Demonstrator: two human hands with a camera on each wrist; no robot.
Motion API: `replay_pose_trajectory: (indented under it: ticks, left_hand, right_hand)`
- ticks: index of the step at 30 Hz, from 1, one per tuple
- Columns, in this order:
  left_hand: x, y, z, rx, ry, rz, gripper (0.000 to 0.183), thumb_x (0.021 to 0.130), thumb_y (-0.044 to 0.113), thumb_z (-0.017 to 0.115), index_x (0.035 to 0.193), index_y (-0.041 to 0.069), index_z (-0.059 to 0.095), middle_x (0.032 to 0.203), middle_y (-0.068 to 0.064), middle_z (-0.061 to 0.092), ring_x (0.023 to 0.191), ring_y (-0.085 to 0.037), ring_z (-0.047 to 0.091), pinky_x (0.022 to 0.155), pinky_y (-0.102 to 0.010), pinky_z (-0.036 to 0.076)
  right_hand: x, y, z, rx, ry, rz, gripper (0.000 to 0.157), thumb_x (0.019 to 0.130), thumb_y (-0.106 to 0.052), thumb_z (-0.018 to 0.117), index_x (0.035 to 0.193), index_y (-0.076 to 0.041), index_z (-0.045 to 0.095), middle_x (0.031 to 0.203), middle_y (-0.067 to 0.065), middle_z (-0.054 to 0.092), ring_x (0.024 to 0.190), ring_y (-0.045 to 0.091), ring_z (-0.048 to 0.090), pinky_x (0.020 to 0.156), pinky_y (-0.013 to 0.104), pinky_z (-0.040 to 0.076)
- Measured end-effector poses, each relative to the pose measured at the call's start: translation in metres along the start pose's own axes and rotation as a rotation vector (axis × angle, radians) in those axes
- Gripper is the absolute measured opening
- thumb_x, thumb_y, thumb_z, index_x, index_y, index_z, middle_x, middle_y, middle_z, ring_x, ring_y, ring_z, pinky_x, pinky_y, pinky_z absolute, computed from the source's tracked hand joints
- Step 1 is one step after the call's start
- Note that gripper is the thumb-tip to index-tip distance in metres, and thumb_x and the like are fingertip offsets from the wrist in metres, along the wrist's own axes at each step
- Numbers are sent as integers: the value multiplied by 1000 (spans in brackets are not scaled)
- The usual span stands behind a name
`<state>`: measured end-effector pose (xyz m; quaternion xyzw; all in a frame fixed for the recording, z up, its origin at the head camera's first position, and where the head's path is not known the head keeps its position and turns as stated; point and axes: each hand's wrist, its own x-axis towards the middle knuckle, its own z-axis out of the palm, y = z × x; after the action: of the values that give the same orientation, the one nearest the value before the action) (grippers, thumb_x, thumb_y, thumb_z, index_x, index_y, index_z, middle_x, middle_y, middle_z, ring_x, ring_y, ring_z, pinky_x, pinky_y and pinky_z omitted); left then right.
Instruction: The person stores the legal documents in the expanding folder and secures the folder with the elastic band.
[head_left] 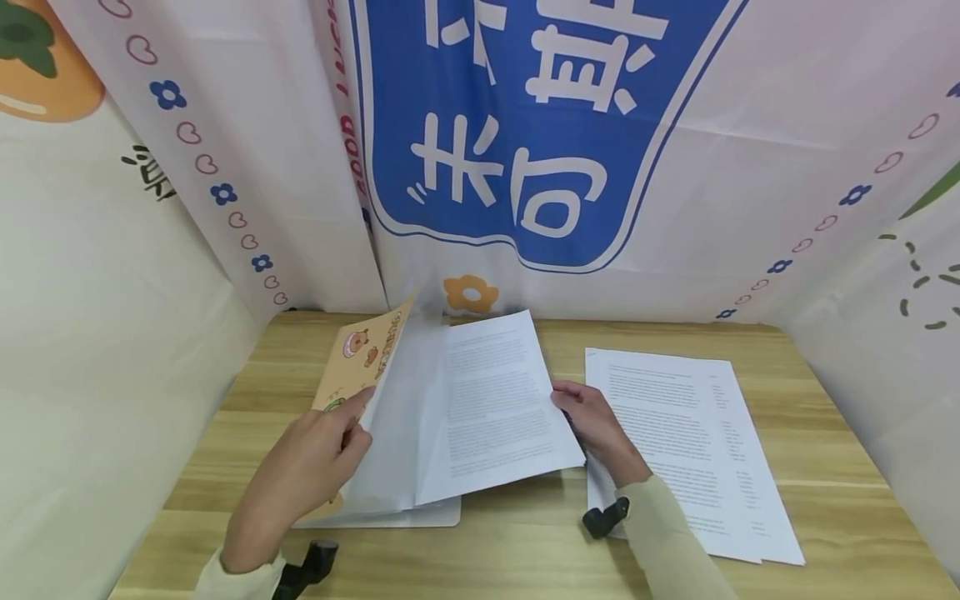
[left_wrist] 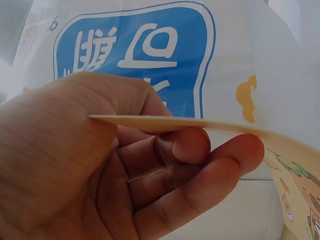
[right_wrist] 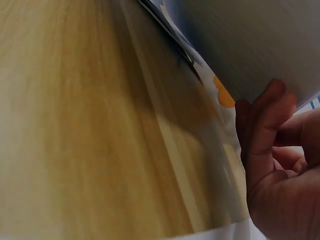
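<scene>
On the left of the table lies an open folder with an orange cartoon cover and translucent inner pages. My left hand grips the cover, which stands tilted up; in the left wrist view the fingers lie beneath its edge. My right hand holds the right edge of some printed paper, raised off the table, its fingers behind it. The paper's left side meets the translucent pages; whether it sits inside a sleeve I cannot tell. Part of the cover is hidden by my left hand.
To the right, several overlapping printed sheets lie on the wooden table, partly under my right forearm. A white curtain with a blue printed sign hangs behind the table's back edge, with white cloth at both sides.
</scene>
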<state>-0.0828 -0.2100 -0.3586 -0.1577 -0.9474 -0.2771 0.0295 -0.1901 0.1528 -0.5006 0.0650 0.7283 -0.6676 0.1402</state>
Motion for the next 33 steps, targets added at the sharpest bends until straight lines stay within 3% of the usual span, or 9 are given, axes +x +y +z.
replay_pose_trajectory:
  ticks: [12, 33]
  left_hand:
    - [1, 0, 2, 10, 8, 17, 49, 94, 0, 55, 143, -9, 54, 54, 13, 36, 43, 0, 30, 41, -22, 28]
    - [-1, 1, 0, 16, 7, 0, 50, 94, 1, 54, 143, -9, 54, 54, 13, 36, 43, -1, 31, 41, -22, 28]
  right_hand:
    - [-3, -4, 12, 99, -74, -10, 39, 103, -9, 56, 139, 6, 56, 88, 7, 70, 66, 13, 60, 56, 25, 50]
    - [-9, -2, 33, 120, -217, -39, 45, 103, -9, 59, 144, 6, 49, 99, 12, 71, 69, 15, 66, 58, 26, 55]
